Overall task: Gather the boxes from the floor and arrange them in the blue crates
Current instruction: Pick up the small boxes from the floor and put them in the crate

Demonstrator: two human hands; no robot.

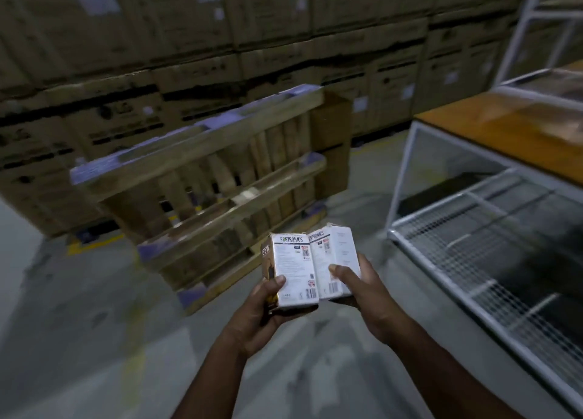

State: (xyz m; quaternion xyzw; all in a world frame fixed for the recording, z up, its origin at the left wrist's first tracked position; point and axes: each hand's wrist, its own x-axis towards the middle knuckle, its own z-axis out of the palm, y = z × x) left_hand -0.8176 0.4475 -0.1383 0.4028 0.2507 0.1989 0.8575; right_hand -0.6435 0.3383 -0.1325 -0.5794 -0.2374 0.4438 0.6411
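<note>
Two boxes in hand, no crate in sight.

The left hand [265, 305] grips the left box [295, 270], thumb curled over its printed face and fingers wrapped behind; the right hand [356, 289] pinches the right box [334, 260] the same way, thumb on top. The boxes touch edge to edge between the two thumbs, held out over the floor [79, 324]. Beyond the fingertips leans a pallet [205, 178]; right of the right hand stands a wire rack [473, 229]. I judge gathering partly done; no blue crate shows, so all arranging remains.
</note>
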